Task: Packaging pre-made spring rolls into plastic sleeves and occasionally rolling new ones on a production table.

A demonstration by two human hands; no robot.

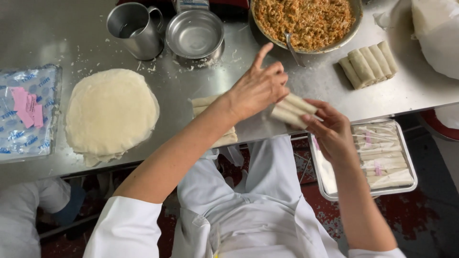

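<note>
Over steel table [57, 28], rolls [292, 110] between both hands [258, 88] [332, 131]

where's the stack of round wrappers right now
In the head view, the stack of round wrappers lies left on the steel table, between the plastic packet and left hand.

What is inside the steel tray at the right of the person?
The steel tray holds bagged rolls in rows. The right hand covers its near-left corner, so that part is hidden.

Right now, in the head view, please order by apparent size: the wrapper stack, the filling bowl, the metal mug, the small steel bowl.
1. wrapper stack and filling bowl: unsure, the bowl is cut off
2. small steel bowl
3. metal mug, close to it
</note>
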